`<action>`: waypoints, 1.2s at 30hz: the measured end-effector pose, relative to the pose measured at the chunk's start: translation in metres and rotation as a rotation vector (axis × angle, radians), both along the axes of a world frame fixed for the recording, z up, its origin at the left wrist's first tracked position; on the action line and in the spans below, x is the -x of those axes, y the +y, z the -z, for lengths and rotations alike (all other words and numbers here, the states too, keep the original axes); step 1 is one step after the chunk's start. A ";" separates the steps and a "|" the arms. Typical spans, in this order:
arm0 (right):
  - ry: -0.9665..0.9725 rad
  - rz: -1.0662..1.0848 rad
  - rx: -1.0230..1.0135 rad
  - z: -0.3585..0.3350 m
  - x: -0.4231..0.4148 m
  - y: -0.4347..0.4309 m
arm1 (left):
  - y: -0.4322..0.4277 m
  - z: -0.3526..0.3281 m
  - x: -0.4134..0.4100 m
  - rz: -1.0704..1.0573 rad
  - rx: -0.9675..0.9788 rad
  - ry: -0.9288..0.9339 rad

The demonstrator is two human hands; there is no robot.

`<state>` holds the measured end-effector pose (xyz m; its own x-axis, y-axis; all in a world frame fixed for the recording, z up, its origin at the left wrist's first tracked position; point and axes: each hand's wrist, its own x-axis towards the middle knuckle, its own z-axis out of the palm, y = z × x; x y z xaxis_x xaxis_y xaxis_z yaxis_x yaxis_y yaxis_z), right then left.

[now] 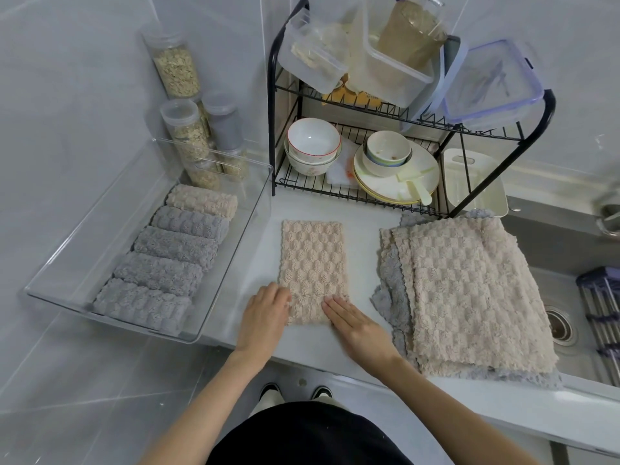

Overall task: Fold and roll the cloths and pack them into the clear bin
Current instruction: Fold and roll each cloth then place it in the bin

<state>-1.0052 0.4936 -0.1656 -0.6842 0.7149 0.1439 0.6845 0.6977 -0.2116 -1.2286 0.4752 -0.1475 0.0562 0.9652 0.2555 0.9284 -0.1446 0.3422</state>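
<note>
The packing looks well under way but not finished. The clear bin [231, 263] sits at the left end of the desk [362, 260] and already holds five rolled cloths [176, 246] side by side in a row: four grey ones nearer the person and one beige roll [203, 201] at the far end. There is free room along the bin's right side. In the middle of the desk lies a beige cloth [312, 260] folded into a long narrow strip that runs away from the person. A crease shows across its near end, so the rolling seems to be just starting, though I cannot tell whether that end is really turned over. To the right, next to the sink [553, 250], a pile of cloths [469, 290] waits flat and unrolled, beige on top with grey edges showing underneath, so several cloths are left to fold, roll and pack. The left grip [266, 313] rests on the strip's near left edge with bent fingers. Its fingertips are hidden, so I cannot tell whether it pinches the cloth or only touches it. The right grip [359, 325] is spread flat, its fingers straight and close together, and presses down on the strip's near right corner; it holds nothing.
</note>
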 end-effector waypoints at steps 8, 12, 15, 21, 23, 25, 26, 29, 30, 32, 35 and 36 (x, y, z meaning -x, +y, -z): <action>0.099 0.072 0.025 -0.001 0.004 0.007 | -0.016 0.016 0.010 0.212 0.025 0.050; 0.128 0.097 0.065 -0.002 0.003 0.009 | -0.016 0.013 0.010 0.129 0.095 -0.004; 0.209 0.217 0.249 -0.006 0.001 0.008 | -0.011 0.012 0.009 0.062 0.077 -0.046; 0.376 0.454 0.577 -0.033 0.006 0.024 | 0.005 0.004 0.013 -0.072 0.198 -0.191; 0.420 0.539 0.641 -0.033 0.008 0.028 | 0.010 0.003 0.013 -0.114 0.257 -0.211; 0.449 0.604 0.669 -0.032 0.010 0.031 | 0.014 0.003 0.014 -0.168 0.319 -0.263; 0.461 0.634 0.666 -0.033 0.012 0.032 | 0.016 0.002 0.014 -0.192 0.344 -0.300; 0.443 0.720 0.635 -0.035 0.018 0.034 | 0.022 0.003 0.014 -0.258 0.402 -0.370; 0.440 0.754 0.635 -0.033 0.019 0.035 | 0.024 0.003 0.014 -0.277 0.421 -0.374; 0.434 0.824 0.646 -0.030 0.020 0.039 | 0.028 0.003 0.013 -0.305 0.455 -0.383; 0.327 0.865 0.585 -0.027 0.023 0.042 | 0.031 0.000 0.011 -0.330 0.469 -0.391; 0.274 0.864 0.538 -0.027 0.024 0.042 | 0.032 -0.002 0.010 -0.341 0.468 -0.382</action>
